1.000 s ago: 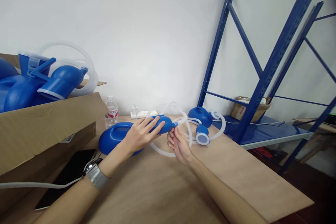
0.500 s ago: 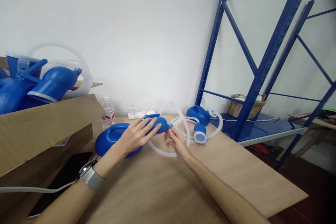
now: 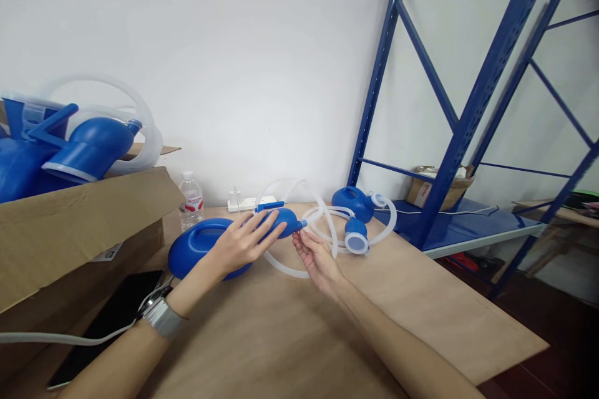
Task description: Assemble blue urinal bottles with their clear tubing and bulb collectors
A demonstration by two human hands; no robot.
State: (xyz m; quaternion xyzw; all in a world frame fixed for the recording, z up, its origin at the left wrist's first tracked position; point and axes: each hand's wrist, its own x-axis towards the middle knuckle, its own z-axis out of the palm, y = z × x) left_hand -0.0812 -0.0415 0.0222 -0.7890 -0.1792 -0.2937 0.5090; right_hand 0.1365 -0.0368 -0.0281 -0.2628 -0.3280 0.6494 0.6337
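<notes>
My left hand (image 3: 246, 238) is laid over a blue plastic urinal head (image 3: 287, 222), its fingers curved round the body. A narrow nozzle with a pale end points right, where a clear hose (image 3: 327, 218) runs close to it. Just below that nozzle, my right hand (image 3: 319, 260) has thumb and fingertips pinched together; whatever is between them is too small to make out. Behind my left wrist lies a blue urinal bottle (image 3: 199, 248) with a handle opening, partly covered by my forearm.
A cardboard box (image 3: 88, 224) at left holds several blue urinal parts (image 3: 96, 146) and hoses. Near the wall are a water bottle (image 3: 191, 202) and a power strip (image 3: 250, 204). Another bottle (image 3: 354, 201) and head (image 3: 356, 238) lie right, before a blue shelf (image 3: 468, 218). A tablet (image 3: 110, 324) lies front left.
The fingers of my right hand have drawn closer together below the nozzle. My left hand keeps its hold on the urinal head. The view has shifted slightly.
</notes>
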